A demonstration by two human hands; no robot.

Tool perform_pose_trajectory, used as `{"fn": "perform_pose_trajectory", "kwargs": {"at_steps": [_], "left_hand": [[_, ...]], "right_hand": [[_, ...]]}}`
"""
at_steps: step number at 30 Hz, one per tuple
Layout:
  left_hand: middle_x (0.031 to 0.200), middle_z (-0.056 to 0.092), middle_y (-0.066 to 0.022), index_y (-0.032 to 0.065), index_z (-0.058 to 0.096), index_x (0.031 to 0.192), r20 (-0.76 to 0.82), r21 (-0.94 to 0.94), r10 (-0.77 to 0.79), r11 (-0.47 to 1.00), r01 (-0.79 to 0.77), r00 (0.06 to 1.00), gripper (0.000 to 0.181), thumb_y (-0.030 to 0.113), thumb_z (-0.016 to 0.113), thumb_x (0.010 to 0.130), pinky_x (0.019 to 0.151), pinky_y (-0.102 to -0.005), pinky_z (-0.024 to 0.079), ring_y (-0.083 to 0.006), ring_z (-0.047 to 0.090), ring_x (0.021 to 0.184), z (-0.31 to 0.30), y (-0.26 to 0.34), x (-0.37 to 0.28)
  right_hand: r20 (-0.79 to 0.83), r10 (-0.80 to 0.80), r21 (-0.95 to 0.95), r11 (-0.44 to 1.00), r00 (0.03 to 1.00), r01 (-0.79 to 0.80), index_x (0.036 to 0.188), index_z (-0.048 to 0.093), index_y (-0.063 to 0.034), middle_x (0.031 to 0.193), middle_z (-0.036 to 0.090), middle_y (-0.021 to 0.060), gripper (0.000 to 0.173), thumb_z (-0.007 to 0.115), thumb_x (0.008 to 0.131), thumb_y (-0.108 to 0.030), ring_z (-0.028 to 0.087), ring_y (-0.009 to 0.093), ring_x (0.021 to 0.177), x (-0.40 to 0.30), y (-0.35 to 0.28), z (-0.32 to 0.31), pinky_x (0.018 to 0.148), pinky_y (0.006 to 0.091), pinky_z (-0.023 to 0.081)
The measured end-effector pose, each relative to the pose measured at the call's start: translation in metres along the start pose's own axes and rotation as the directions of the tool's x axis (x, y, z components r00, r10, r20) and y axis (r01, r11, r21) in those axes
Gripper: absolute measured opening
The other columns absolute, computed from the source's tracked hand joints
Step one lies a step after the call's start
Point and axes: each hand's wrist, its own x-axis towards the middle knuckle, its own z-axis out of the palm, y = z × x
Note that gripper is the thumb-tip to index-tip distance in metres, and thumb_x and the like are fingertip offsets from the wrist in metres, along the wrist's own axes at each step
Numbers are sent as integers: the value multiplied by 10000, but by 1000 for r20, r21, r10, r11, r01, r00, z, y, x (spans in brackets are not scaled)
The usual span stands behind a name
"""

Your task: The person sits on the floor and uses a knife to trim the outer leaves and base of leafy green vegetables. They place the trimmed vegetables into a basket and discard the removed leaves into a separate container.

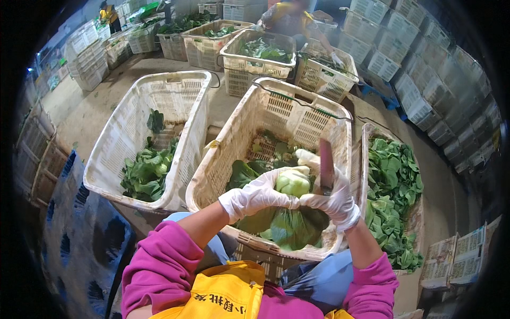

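Note:
Over the middle crate [223,159], my gloved left hand [257,193] curls around a head of bok choy [293,182]. Its pale base faces up and away from me, and wide green leaves [299,227] spread below towards my lap. My gloved right hand [332,201] grips a knife [326,163], whose broad reddish blade points up and away. The thumb of that hand touches the bok choy beside my left thumb. The knife's handle is hidden in my palm. More loose leaves [243,173] lie in the crate under my hands.
A left crate [119,131] holds some bok choy [149,173]. To the right, a crate [364,159] is full of leafy greens [390,199]. A co-worker [287,20] reaches into a far crate [326,85]. Stacked crates [422,83] line the right; a blue pallet [83,235] stands left.

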Motion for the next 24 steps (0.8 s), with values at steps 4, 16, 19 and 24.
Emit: {"fn": "perform_pose_trajectory", "kwargs": {"at_steps": [4, 16, 19, 24], "left_hand": [[1056, 588, 0, 61, 522, 1150, -128, 116, -27, 992, 42, 991, 627, 167, 862, 634, 830, -251, 474, -103, 555, 961, 6, -6, -6], [973, 560, -122, 76, 530, 1093, -15, 923, 359, 363, -125, 933, 651, 271, 836, 553, 849, -377, 446, -323, 546, 941, 3, -4, -6], [946, 574, -133, 86, 523, 1070, -48, 902, 459, 402, -159, 887, 628, 332, 805, 565, 893, -379, 394, -327, 535, 942, 4, -7, -2], [945, 600, -119, 104, 520, 1102, -94, 966, 451, 257, -28, 888, 656, 364, 799, 568, 984, -475, 309, -329, 573, 948, -3, -11, -6]], "right_hand": [[6, -280, -674, 708, 960, 210, 1153, 631, -40, 1017, 631, 114, 606, 817, 680, -369, 613, 212, 860, -3, -11, 6, 748, 307, 490], [-245, -43, -213, 977, 969, -11, 955, 670, -10, 802, 667, 53, 195, 681, 846, -171, 625, 150, 702, 0, 29, 13, 643, 276, 496], [-257, -213, -295, 946, 943, 133, 1049, 639, 8, 950, 666, 47, 253, 662, 863, -161, 607, 100, 820, 17, 35, 2, 746, 257, 497], [-118, -312, -548, 812, 943, 201, 1172, 611, -2, 839, 607, 89, 460, 733, 807, -253, 587, 164, 725, -2, 5, 24, 671, 302, 486]]}}
